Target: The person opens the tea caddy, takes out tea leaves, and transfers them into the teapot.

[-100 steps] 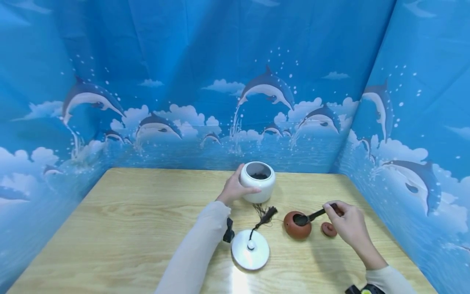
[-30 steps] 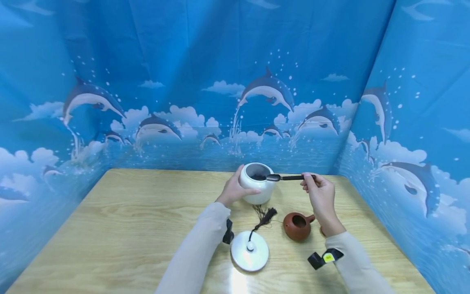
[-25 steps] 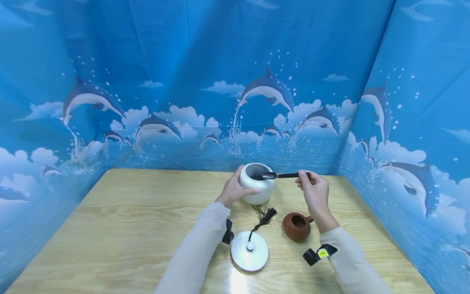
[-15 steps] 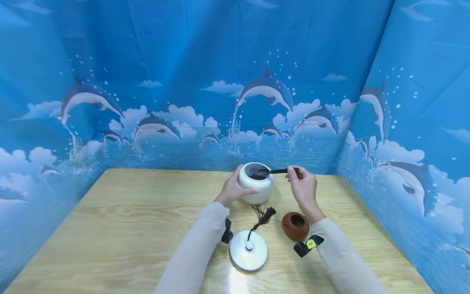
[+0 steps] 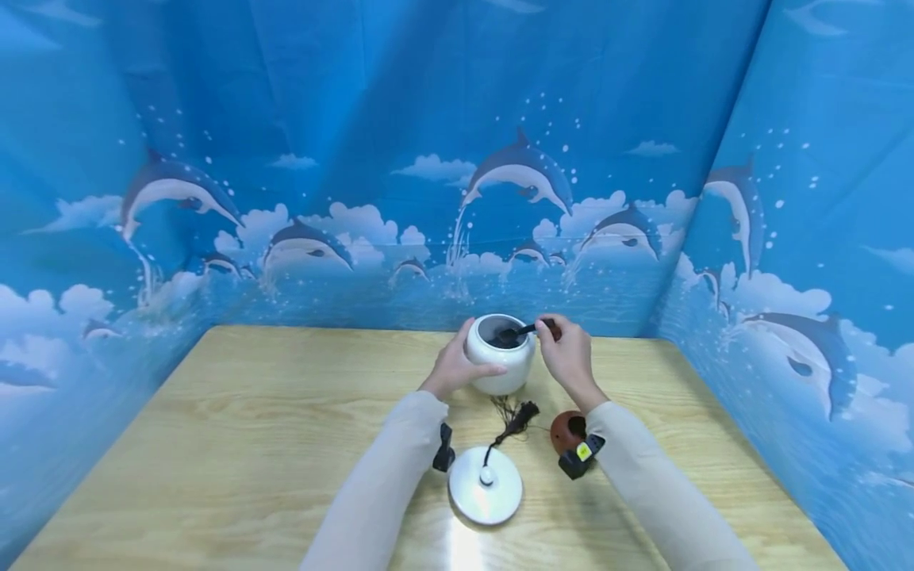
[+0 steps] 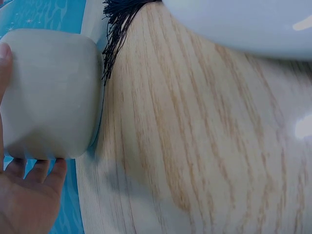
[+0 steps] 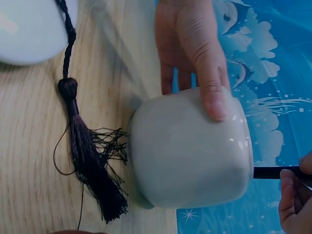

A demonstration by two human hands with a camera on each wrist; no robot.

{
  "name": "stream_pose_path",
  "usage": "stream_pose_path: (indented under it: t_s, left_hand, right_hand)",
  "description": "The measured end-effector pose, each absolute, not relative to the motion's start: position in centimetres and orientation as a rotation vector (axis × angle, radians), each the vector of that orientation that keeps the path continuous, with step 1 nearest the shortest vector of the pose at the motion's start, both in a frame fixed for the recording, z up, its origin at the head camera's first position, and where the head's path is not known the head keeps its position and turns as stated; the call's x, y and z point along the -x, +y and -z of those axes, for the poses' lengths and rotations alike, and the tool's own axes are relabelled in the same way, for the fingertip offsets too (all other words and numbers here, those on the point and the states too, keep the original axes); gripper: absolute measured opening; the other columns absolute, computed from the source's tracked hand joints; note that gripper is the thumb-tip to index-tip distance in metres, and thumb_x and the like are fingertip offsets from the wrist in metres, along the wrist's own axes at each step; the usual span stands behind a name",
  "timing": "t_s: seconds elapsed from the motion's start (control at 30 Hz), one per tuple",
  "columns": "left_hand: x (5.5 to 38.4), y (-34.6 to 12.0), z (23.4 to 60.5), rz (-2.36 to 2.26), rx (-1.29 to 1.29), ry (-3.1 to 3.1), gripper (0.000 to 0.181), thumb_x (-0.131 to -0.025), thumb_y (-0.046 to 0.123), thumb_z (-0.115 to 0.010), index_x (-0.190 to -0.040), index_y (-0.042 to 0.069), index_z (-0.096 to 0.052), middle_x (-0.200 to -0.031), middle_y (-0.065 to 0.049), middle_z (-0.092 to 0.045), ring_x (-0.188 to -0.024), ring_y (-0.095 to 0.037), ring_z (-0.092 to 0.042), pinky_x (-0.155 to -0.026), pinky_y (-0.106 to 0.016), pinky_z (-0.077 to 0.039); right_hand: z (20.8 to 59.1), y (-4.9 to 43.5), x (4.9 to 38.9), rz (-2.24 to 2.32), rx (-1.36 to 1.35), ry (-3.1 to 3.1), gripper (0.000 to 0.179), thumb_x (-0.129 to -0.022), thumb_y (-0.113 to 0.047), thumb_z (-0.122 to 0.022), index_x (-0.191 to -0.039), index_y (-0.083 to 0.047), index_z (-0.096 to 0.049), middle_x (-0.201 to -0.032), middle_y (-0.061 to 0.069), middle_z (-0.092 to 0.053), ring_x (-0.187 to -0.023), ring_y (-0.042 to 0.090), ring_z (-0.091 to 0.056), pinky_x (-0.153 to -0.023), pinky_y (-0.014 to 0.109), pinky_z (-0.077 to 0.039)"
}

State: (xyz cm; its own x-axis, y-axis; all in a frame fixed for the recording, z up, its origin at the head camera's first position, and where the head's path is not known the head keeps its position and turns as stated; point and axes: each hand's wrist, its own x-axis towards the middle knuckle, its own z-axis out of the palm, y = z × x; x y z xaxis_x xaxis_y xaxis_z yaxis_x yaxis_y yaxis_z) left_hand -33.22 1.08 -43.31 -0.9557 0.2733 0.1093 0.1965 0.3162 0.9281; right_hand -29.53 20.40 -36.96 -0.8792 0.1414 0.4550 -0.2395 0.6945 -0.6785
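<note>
A white ceramic jar (image 5: 503, 373) with dark contents stands near the back of the table, its mouth tipped slightly toward me. My left hand (image 5: 455, 366) grips the jar's left side, thumb across the front and fingers behind. Between thumb and fingers, my right hand (image 5: 567, 355) pinches the handle of a dark scoop (image 5: 527, 328); the scoop's head is inside the jar. In the right wrist view only the scoop handle (image 7: 268, 172) shows beyond the jar's rim. A reddish-brown clay teapot (image 5: 566, 431) sits below my right wrist, partly covered by the wrist camera.
The jar's white lid (image 5: 485, 496) lies in front of the jar on the wooden table (image 5: 250, 444). Its black tassel (image 5: 519, 420) stretches toward the jar's base. Blue dolphin-print curtains (image 5: 400, 159) hang behind and at the sides.
My right hand has carried the scoop from the teapot's opening up and left to the jar, and its head has gone into the mouth. The left hand stays on the jar.
</note>
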Motion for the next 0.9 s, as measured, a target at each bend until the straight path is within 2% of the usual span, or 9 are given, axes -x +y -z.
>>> stream_pose_path:
  t_s: [0.13, 0.47, 0.67, 0.9]
  left_hand:
    - [33.4, 1.1, 43.4, -1.751, -0.455, 2.493, 0.112, -0.069, 0.037, -0.087, -0.155, 0.021, -0.017, -0.151, -0.005, -0.037, -0.133, -0.026, -0.042, -0.110, -0.048, -0.033]
    - [33.1, 1.1, 43.1, -1.746, -0.452, 2.480, 0.110, -0.071, 0.038, -0.085, -0.155, 0.024, -0.016, -0.150, -0.005, -0.037, -0.131, -0.026, -0.043, -0.108, -0.047, -0.036]
    - [33.1, 1.1, 43.2, -1.742, -0.450, 2.478, 0.111, -0.070, 0.040, -0.085, -0.155, 0.024, -0.015, -0.151, -0.005, -0.036, -0.132, -0.026, -0.043, -0.107, -0.046, -0.037]
    - [33.0, 1.1, 43.3, -1.756, -0.452, 2.473, 0.111, -0.070, 0.039, -0.085, -0.155, 0.024, -0.016, -0.151, -0.005, -0.037, -0.131, -0.026, -0.043, -0.108, -0.047, -0.037]
  right_hand:
    - [37.4, 20.0, 30.3, -0.973, -0.126, -2.490, 0.023, -0.098, -0.020, -0.056, -0.111, -0.006, -0.069, -0.091, 0.012, -0.070, -0.078, 0.023, -0.063, -0.066, 0.038, -0.051]
    - [37.9, 19.1, 30.8, -0.815, -0.258, -2.626, 0.022, -0.096, -0.014, -0.058, -0.107, 0.001, -0.070, -0.098, 0.018, -0.068, -0.085, 0.031, -0.063, -0.072, 0.044, -0.051]
    - [37.9, 18.7, 30.6, -0.872, -0.253, -2.670, 0.021, -0.096, -0.016, -0.058, -0.101, 0.000, -0.071, -0.091, 0.015, -0.071, -0.077, 0.026, -0.063, -0.068, 0.040, -0.050]
    - [37.7, 18.8, 30.5, -1.008, -0.191, -2.678, 0.024, -0.096, -0.017, -0.057, -0.103, 0.001, -0.071, -0.085, 0.014, -0.070, -0.076, 0.024, -0.062, -0.066, 0.038, -0.051]
